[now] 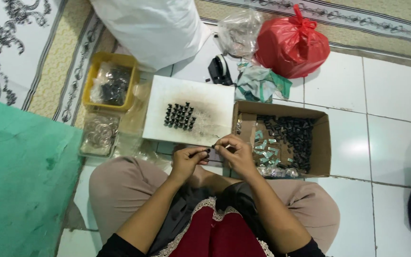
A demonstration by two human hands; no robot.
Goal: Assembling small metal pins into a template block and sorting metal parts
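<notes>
White board (pixel 205 97), cardboard box (pixel 322 143) block front.

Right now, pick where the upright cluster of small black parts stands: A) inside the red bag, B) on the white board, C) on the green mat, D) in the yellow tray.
B: the small black parts stand grouped on the white board, just ahead of both hands.

Tiled floor (pixel 396 109) bears white board (pixel 205 102), cardboard box (pixel 323 143) (open), red bag (pixel 291 43).
</notes>
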